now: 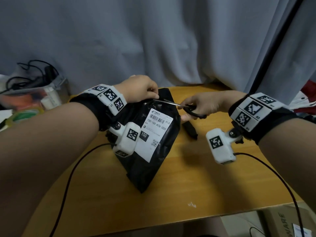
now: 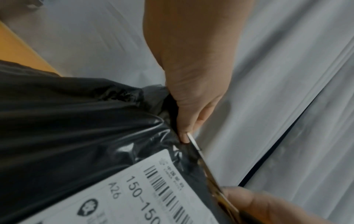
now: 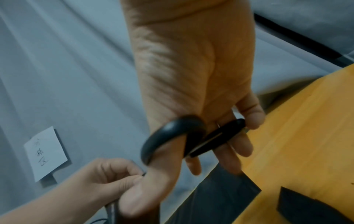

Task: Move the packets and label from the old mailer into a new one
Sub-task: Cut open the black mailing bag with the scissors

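Pinching the top edge of the black mailer [image 1: 150,142], the left hand [image 1: 139,90] holds it upright near the table's [image 1: 196,177] far edge. The right hand [image 1: 203,104] grips scissors [image 1: 181,106], thumb and fingers through the black loops, blades at that top edge. The mailer's contents are hidden; its white label [image 1: 154,132] faces up. A black strip [image 1: 189,130] lies just beside the mailer. Grey curtain [image 1: 153,40] hangs behind.

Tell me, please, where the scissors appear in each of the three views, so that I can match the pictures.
Head: the scissors are at centre, blades at the black mailer's top edge, handles in the right hand.
Left wrist: only the blade shows, lower right, beside the label.
Right wrist: black handles at centre, around the fingers.
Shared landmark: the left hand, pinching the mailer's top.
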A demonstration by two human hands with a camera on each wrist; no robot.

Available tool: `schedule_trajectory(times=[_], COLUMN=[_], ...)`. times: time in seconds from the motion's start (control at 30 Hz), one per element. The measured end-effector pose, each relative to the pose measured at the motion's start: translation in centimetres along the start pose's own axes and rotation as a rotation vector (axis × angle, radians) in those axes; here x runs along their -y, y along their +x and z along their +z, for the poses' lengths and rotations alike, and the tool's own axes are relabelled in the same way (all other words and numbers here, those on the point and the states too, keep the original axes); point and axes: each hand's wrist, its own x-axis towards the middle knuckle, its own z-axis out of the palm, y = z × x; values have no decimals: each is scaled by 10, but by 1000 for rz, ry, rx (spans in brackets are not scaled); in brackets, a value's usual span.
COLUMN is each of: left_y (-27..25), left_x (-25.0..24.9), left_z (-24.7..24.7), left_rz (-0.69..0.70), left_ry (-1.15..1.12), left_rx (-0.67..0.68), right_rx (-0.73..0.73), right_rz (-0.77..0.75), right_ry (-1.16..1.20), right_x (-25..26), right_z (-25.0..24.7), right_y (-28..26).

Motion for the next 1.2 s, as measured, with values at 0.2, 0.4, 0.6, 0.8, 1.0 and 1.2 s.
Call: schedule_trajectory(times=[0.2,0.4,0.6,0.8,1.0,1.2], left_y=[-21,-36,-41,-41,-40,-36], left_x=[4,-1,-10,-6,-3,-8], left_z=[-32,-46,-49,-51,-52,-57], left_rz=[-25,11,36,-8,-31,4], left_ry=[-117,-147,-160,-187,-264,-284], left_rx=[-88,-158,-162,-200,-226,-159], right_rx=[-246,-197,-246,-326,-296,-139], right_rz=[-90,-138,-177,-227,-183,-91], right_ry=[-16,-59,-214,-215,-240,-248], right_x=[6,26,49,51,52,65], right_z=[-20,-30,-27,-20,-24,-25], right_y=[-13,-27,-24,-28,-31,-30])
